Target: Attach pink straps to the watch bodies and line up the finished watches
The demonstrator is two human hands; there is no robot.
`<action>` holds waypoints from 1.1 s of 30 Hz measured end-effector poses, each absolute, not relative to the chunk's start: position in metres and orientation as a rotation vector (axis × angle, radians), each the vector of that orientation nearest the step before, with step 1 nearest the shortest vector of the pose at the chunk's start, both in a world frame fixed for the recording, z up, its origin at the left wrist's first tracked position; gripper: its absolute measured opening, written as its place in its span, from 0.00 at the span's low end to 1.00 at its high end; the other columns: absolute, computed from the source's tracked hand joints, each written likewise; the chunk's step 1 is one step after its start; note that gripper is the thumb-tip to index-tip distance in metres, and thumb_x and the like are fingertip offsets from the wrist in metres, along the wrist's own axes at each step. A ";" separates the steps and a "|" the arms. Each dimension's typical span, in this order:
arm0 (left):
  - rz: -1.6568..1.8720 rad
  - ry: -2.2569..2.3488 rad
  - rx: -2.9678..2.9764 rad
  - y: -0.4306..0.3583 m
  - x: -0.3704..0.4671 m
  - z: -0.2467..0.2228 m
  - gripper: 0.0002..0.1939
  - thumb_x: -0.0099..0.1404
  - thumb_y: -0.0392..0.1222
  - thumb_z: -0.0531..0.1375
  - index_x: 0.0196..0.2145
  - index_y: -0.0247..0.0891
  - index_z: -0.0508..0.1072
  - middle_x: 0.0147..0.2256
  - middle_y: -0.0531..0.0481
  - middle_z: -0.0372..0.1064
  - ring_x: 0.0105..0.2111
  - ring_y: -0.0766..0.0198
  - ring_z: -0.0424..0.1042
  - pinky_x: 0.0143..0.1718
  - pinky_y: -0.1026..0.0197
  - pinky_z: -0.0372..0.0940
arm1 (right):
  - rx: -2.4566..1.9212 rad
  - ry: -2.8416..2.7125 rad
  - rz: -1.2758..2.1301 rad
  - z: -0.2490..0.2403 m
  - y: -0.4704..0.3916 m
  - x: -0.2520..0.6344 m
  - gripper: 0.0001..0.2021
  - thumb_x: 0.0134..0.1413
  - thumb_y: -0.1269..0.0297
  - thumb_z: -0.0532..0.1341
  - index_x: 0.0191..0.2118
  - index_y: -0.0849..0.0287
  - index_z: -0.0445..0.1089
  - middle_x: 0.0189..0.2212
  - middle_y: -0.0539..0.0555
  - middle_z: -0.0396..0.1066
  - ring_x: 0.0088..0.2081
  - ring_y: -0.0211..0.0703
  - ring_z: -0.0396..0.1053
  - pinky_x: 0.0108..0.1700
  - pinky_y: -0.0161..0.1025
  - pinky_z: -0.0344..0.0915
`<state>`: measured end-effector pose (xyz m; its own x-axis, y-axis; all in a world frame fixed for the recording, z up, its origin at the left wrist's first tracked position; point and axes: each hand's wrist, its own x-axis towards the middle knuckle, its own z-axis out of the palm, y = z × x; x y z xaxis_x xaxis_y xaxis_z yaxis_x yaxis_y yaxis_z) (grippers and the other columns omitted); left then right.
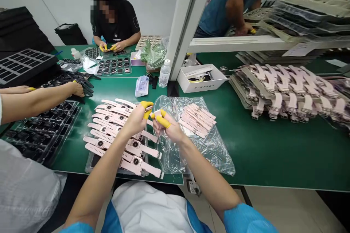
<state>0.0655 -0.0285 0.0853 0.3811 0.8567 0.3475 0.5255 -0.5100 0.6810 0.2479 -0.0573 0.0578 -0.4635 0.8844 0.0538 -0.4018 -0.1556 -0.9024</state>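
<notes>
Yellow covers sit on the fingertips of both hands. My left hand pinches a small piece, perhaps a watch part, above the right edge of a tray of pink-strapped watches. Close beside it, my right hand is closed on a pink strap piece, whose lower part hangs below the fingers. The two held pieces are nearly end to end; whether they touch is too small to tell. To the right, a pile of pink straps lies on a clear plastic bag.
A white box and a bottle stand behind. Stacked trays with pink-strapped watches are at the right. At the left, a co-worker's hand touches black straps. Another person works across the green table.
</notes>
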 end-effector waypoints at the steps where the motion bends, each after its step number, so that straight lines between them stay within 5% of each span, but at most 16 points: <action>1: 0.959 1.148 2.213 -0.027 0.065 0.077 0.20 0.70 0.30 0.52 0.58 0.36 0.69 0.53 0.38 0.74 0.55 0.53 0.75 0.58 0.47 0.71 | -0.613 -1.151 1.817 0.053 -0.059 0.243 0.20 0.62 0.43 0.66 0.42 0.54 0.63 0.23 0.42 0.63 0.21 0.35 0.60 0.23 0.34 0.58; 7: 0.873 0.945 2.365 -0.033 0.061 0.059 0.32 0.62 0.25 0.51 0.62 0.39 0.69 0.58 0.39 0.71 0.59 0.53 0.72 0.62 0.46 0.69 | -0.630 -1.128 1.830 0.036 -0.064 0.245 0.19 0.63 0.46 0.66 0.37 0.55 0.62 0.19 0.42 0.62 0.19 0.34 0.57 0.23 0.33 0.55; 18: 0.927 0.940 2.439 -0.038 0.065 0.064 0.25 0.69 0.28 0.51 0.61 0.37 0.69 0.55 0.38 0.71 0.58 0.51 0.72 0.59 0.48 0.71 | -0.603 -0.922 1.917 0.045 -0.066 0.246 0.18 0.60 0.50 0.68 0.32 0.55 0.62 0.16 0.42 0.58 0.17 0.32 0.52 0.20 0.32 0.50; 26: 0.795 0.940 2.316 -0.042 0.066 0.078 0.22 0.77 0.40 0.48 0.64 0.36 0.67 0.52 0.38 0.68 0.53 0.51 0.71 0.58 0.46 0.70 | -0.582 -0.769 1.984 0.047 -0.065 0.248 0.15 0.58 0.53 0.68 0.33 0.57 0.65 0.14 0.41 0.54 0.16 0.31 0.47 0.18 0.30 0.45; 33: 0.581 1.090 2.437 -0.043 0.068 0.078 0.18 0.72 0.37 0.52 0.55 0.35 0.73 0.48 0.38 0.69 0.50 0.50 0.69 0.55 0.46 0.71 | -0.711 -0.787 2.012 0.046 -0.064 0.252 0.21 0.56 0.49 0.71 0.30 0.57 0.63 0.14 0.40 0.53 0.15 0.29 0.44 0.17 0.29 0.41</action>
<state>0.0682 -0.0430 0.0780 0.6081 0.7669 0.2050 0.5973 -0.6122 0.5181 0.2519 -0.0635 0.0458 -0.4857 0.8528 -0.1919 -0.4963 -0.4498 -0.7426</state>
